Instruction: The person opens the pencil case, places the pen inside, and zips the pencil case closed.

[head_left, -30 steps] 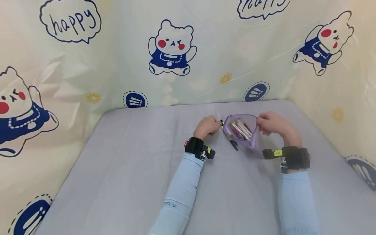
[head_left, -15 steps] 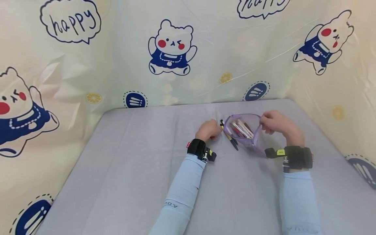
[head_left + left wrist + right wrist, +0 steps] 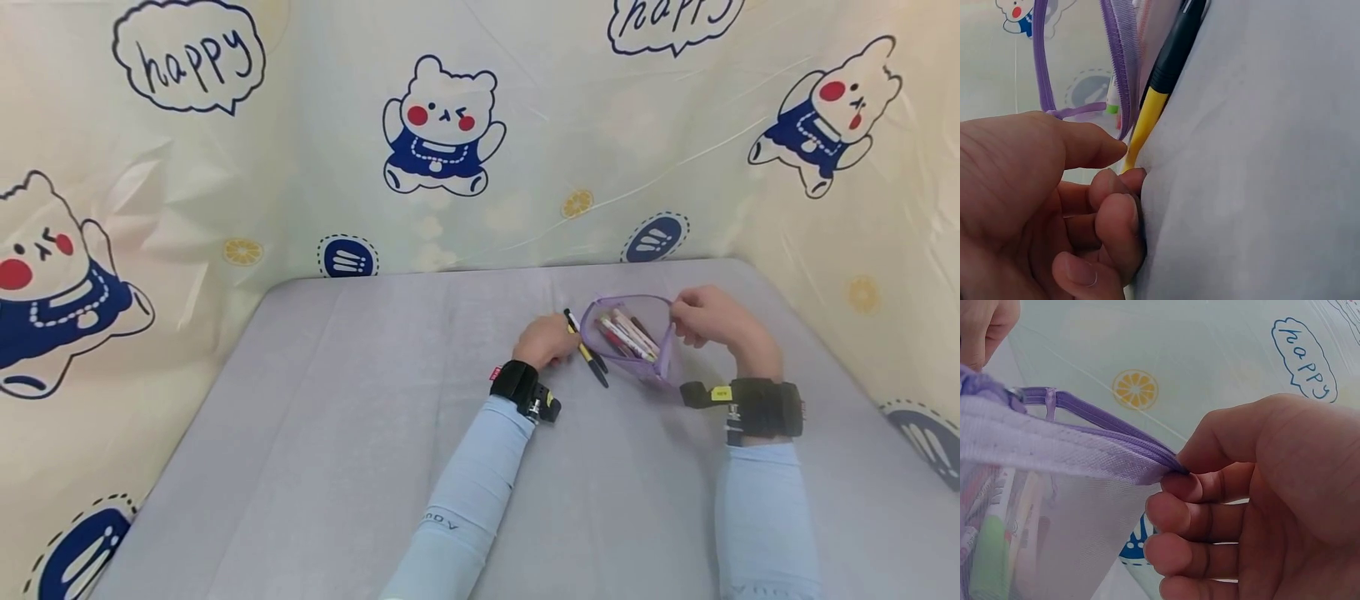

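Note:
My left hand (image 3: 546,340) is at a yellow-and-black pen (image 3: 587,355) lying on the table. In the left wrist view its thumb and bent forefinger lie on either side of the pen's yellow barrel (image 3: 1149,115). Another dark pen (image 3: 602,363) lies close alongside, partly hidden. My right hand (image 3: 712,317) pinches the edge of a purple see-through mesh pencil pouch (image 3: 1066,447) between thumb and forefinger, and the pouch's mouth stands open. Several markers and pens (image 3: 628,335) are inside it, one with a green cap (image 3: 991,556).
A grey cloth covers the table (image 3: 337,433). Behind and beside it hangs a printed curtain (image 3: 525,150) with bears, orange slices and "happy" bubbles. Each wrist wears a black camera band, such as the right band (image 3: 765,407).
My left hand has come off the pouch's left side, dipped toward me and then moved right to the pen. The right hand has drawn the pouch slightly right, away from the loose pens.

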The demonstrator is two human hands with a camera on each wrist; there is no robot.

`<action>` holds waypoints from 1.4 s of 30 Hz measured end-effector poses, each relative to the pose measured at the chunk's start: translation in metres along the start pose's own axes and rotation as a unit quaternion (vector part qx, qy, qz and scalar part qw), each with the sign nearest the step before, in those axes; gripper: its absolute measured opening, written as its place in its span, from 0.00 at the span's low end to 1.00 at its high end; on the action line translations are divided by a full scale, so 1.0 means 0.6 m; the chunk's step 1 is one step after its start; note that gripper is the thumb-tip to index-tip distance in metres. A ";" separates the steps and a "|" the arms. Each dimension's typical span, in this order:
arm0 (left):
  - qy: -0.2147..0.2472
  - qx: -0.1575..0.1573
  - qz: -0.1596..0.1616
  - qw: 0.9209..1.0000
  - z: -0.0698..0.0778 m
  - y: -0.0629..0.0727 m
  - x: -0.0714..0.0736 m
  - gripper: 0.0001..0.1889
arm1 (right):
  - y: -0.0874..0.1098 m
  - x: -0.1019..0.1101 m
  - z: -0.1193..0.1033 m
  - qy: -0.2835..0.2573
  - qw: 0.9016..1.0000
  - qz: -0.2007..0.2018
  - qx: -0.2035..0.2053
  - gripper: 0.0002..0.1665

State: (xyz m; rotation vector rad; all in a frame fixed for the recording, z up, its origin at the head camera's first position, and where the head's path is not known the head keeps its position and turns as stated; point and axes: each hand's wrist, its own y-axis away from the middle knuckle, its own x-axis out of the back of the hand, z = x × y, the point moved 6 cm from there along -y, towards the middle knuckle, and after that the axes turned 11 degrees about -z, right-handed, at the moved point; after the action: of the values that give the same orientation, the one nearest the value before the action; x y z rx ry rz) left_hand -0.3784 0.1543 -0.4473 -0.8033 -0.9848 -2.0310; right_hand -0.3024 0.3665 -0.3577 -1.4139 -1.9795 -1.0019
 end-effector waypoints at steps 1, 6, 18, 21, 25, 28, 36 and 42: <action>0.000 0.001 0.001 1.000 0.000 0.000 -0.001 0.20 | 0.000 0.000 -0.001 0.001 1.000 0.000 -0.001 0.14; -0.001 0.005 0.002 1.000 0.003 0.003 -0.001 0.21 | 0.000 0.000 -0.007 0.003 1.000 -0.002 0.002 0.14; -0.052 -0.001 0.015 0.999 0.022 0.007 -0.014 0.16 | -0.001 -0.004 -0.005 0.010 1.000 -0.007 -0.001 0.15; -0.066 -0.005 0.039 0.997 0.023 0.005 -0.015 0.18 | -0.001 -0.005 -0.003 0.008 1.000 -0.008 -0.003 0.15; -0.054 0.004 0.043 0.998 0.017 0.002 -0.018 0.20 | -0.001 -0.008 0.003 0.006 1.000 -0.011 -0.007 0.15; -0.022 0.024 0.027 0.999 0.010 0.000 -0.018 0.20 | -0.001 -0.011 0.006 0.003 1.000 -0.013 -0.008 0.15; 0.046 0.015 -0.044 0.998 -0.014 -0.014 0.003 0.23 | -0.005 -0.009 0.008 0.001 1.000 -0.008 -0.005 0.16; 0.076 -0.021 -0.031 0.996 -0.023 -0.021 0.028 0.26 | -0.008 -0.008 0.004 0.001 1.000 -0.008 0.000 0.15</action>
State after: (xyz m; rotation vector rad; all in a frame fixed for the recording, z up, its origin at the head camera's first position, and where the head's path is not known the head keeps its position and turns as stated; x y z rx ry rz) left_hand -0.4008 0.1424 -0.4461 -0.6366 -0.8950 -2.1372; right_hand -0.3054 0.3649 -0.3641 -1.3983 -1.9919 -1.0107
